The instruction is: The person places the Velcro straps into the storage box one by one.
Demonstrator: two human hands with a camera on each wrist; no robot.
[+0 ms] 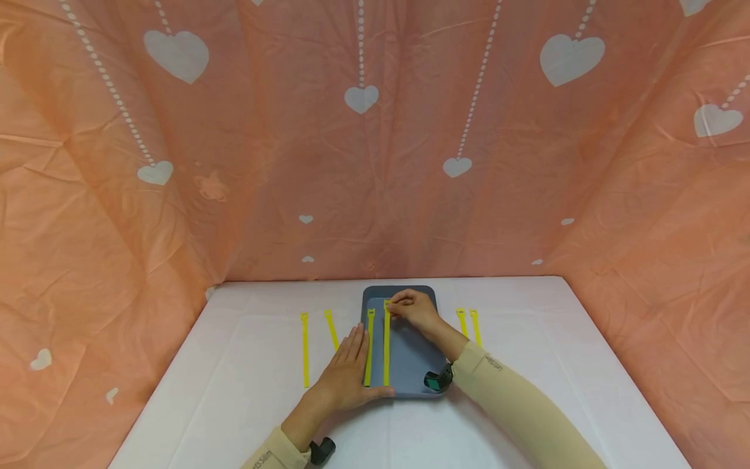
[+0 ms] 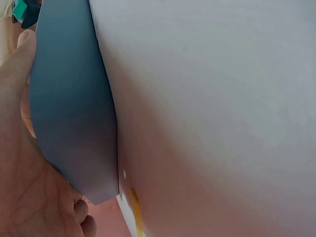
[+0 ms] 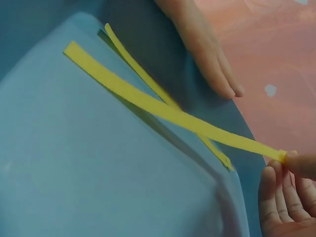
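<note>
Head view: blue-grey rectangular tray (image 1: 416, 365)
Right hand (image 1: 417, 312): pinches flat yellow strap (image 1: 387, 348) over tray
Left hand (image 1: 344, 378): straight-fingered, against tray's left side

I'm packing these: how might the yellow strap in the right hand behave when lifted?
Probably light: the yellow strap looks thin. Likely bendy, not limp: it extends from the right hand in a shallow curve. Its flatness suggests little rolling.

tray (image 1: 417, 365) on table (image 1: 234, 345), strap (image 1: 369, 348) inside; two straps (image 1: 305, 352) left, two more straps (image 1: 463, 322) right
</note>
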